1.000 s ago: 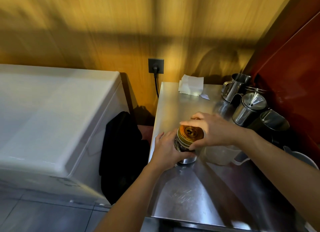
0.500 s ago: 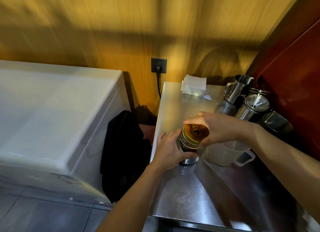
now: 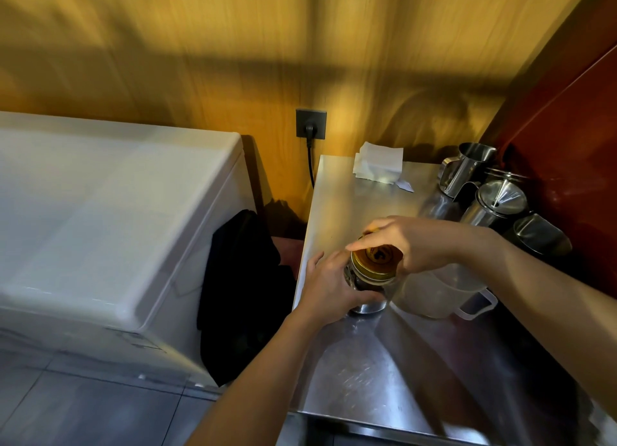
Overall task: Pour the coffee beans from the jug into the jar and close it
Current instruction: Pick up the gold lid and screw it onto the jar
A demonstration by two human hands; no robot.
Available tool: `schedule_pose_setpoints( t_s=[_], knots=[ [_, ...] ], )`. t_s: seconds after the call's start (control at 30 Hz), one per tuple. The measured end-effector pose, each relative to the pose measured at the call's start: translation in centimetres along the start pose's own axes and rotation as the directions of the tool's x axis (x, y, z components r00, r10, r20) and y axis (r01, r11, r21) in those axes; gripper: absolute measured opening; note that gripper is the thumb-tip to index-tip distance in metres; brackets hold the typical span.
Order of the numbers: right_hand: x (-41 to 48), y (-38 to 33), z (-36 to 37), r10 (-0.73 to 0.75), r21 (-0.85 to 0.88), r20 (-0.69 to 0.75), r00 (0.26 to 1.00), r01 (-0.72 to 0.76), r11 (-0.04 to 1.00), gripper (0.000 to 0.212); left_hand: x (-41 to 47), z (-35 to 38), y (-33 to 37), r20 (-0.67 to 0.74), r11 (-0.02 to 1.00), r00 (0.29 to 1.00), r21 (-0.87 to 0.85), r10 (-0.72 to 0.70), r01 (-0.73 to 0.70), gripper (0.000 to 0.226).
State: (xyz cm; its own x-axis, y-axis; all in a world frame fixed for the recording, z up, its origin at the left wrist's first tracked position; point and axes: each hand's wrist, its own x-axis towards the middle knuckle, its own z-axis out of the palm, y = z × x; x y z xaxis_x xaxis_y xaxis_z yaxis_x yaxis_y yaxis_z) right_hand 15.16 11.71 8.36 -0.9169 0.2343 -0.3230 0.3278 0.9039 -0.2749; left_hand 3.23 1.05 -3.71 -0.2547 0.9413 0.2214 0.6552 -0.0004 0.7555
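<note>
I see the left hand [image 3: 329, 287] wrapped around the jar [image 3: 365, 287] on the metal table [image 3: 367, 379]. The right hand [image 3: 405, 245] grips the gold lid [image 3: 375, 262] on top. The empty jug [image 3: 437, 295] stands just beside it.

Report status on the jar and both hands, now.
Left hand wrapped round the jar, steadying it on the steel counter. Right hand gripping the gold lid from above. Empty plastic jug beside. Nothing obstructing.

warm yellow wood-panel wall [image 3: 233, 45] with long shadows across it, dark wall socket [image 3: 311, 123] with a black cord plugged in, big white chest freezer [image 3: 100, 218] on the left, grey tiled floor [image 3: 83, 409], dark red panel [image 3: 567, 138] on the right, stainless steel desk [image 3: 360, 372]
</note>
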Motion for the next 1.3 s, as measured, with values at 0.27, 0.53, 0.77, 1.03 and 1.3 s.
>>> schedule_pose_setpoints(
  t_s=[0.27, 0.53, 0.77, 1.03, 1.3],
  knots=[
    [-0.2, -0.6, 1.6, 0.202, -0.175, -0.138, 0.969, -0.225, 0.958, 0.087, -0.1, -0.1, 0.4, 0.002, 1.0, 1.0, -0.006, -0.005, 0.005, 0.068],
    [-0.2, -0.1, 0.3, 0.111, -0.086, -0.091, 0.99, -0.119, 0.989, 0.078, -0.2, 0.1, 0.2, -0.011, 1.0, 1.0, -0.023, 0.001, -0.001, 0.069],
    [0.1, 0.2, 0.8, 0.039, -0.072, -0.001, 0.999, -0.039, 0.997, 0.08, -0.2, 0.2, 0.0, -0.02, 1.0, 1.0, 0.003, -0.008, 0.008, 0.069],
    [0.6, -1.0, 2.3, 0.237, -0.313, -0.29, 0.927, -0.326, 0.892, 0.084, -0.5, 0.4, 0.3, -0.048, 1.0, 0.999, -0.008, 0.006, -0.007, 0.07],
    [-0.4, -0.3, 0.9, 0.016, 0.004, -0.025, 1.0, -0.016, 1.0, 0.059, -0.4, 0.5, 0.0, -0.038, 1.0, 0.999, 0.007, -0.02, 0.021, 0.07]
  ],
)
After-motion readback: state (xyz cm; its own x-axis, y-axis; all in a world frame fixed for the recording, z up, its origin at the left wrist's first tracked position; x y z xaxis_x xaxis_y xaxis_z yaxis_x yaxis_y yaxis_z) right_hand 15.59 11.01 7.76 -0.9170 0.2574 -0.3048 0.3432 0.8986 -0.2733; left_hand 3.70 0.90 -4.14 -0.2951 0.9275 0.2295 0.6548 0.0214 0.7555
